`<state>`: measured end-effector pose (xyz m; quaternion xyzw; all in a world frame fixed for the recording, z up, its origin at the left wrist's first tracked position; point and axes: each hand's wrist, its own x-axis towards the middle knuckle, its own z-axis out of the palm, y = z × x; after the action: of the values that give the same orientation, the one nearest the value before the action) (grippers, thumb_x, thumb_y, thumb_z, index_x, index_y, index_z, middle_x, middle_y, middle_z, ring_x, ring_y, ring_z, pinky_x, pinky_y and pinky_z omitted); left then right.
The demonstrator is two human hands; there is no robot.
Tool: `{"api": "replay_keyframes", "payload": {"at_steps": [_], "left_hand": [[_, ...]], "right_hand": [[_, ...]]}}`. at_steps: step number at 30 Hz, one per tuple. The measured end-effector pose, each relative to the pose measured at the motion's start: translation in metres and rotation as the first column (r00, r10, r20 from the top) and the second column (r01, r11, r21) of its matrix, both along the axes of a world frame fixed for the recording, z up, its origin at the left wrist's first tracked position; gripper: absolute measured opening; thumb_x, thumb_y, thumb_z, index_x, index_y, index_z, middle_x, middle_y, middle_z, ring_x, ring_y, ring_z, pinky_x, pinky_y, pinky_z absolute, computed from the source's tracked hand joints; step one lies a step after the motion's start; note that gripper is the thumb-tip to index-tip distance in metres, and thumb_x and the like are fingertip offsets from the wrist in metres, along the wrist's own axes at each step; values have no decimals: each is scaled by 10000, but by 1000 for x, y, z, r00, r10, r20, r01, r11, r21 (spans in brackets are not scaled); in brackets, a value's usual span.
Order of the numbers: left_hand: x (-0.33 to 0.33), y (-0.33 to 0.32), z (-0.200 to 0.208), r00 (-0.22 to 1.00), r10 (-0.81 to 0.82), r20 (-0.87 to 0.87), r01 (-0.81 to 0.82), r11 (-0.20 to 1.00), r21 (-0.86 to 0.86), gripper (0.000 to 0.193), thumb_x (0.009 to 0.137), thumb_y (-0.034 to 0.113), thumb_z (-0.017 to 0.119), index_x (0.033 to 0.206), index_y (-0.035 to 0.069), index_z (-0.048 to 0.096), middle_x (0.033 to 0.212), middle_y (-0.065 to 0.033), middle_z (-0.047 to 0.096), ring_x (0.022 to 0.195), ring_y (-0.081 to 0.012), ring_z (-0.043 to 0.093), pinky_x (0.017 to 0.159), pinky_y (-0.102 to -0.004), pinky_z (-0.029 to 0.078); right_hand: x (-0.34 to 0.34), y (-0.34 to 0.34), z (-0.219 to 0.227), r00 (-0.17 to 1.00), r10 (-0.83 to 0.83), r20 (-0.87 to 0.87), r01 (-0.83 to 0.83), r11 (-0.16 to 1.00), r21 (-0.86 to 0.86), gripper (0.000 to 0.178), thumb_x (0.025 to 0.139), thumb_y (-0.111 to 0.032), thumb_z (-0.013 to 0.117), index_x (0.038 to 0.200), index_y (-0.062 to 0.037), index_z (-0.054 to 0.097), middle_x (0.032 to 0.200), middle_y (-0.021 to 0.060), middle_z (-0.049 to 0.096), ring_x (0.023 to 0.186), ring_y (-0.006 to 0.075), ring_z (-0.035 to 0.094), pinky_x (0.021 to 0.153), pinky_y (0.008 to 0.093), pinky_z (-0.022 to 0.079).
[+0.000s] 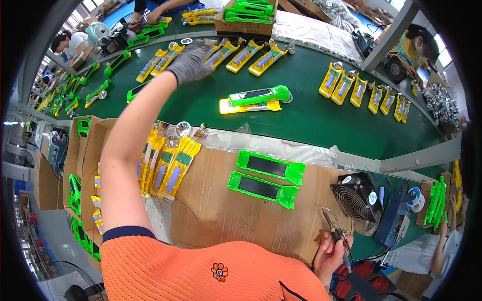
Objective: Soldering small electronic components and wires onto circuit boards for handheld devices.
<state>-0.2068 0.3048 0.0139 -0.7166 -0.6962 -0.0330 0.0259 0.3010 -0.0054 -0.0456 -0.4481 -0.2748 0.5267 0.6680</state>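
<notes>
My left hand (193, 63), in a grey glove, reaches over the green conveyor belt, close to a row of yellow lamp housings (244, 55) fitted with purple cells and round reflectors. Its fingers are smeared by motion, so what they hold cannot be made out. Down at the right, my bare right hand (331, 250) grips a soldering iron (335, 232), tip pointing up and left. Two green casing halves (263, 189) with dark panels lie on the cardboard work surface (221, 215). More yellow housings (173, 170) with reflectors are stacked beneath my left arm.
A green casing (258, 96) rests on a yellow one mid-belt. Black fan (355, 195), blue soldering station (394, 218) and solder spool (415, 199) stand at the right. Cardboard boxes (90, 165) line the left. Other people (409, 47) work across the belt.
</notes>
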Motion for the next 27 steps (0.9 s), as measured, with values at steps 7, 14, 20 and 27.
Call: {"api": "replay_keyframes", "payload": {"at_steps": [7,14,20,27], "left_hand": [[-59,27,-36,947,307,-96,-319,864,-390,864,848,419,566,1581,267,135,1621,-237,87,1474,-441,186,1204,-469,198],[-68,30,-42,955,283,-84,-295,897,-329,789,896,460,549,1569,231,207,1606,-262,124,1440,-464,259,1182,-477,254],[-55,37,-55,913,371,-170,-397,905,-153,685,958,504,479,1545,210,282,1551,-251,291,1425,-413,329,1191,-483,228],[-55,54,-36,919,391,-52,-394,914,-100,569,936,423,512,1457,216,413,1390,-203,531,1219,-384,575,1035,-545,423]], "right_hand": [[-2,3,3,997,73,8,-73,997,-1,172,970,-160,561,906,-131,405,583,-30,341,564,102,434,880,338,462],[0,1,0,998,63,28,-63,998,4,151,981,-150,544,920,-128,408,581,-35,334,569,94,429,887,336,455],[-1,3,2,999,37,28,-38,999,2,194,945,-167,587,929,-90,410,588,-1,364,537,118,420,852,372,478],[1,3,1,998,43,43,-43,999,13,199,949,-172,585,912,-84,410,595,1,371,550,117,422,829,361,472]]}}
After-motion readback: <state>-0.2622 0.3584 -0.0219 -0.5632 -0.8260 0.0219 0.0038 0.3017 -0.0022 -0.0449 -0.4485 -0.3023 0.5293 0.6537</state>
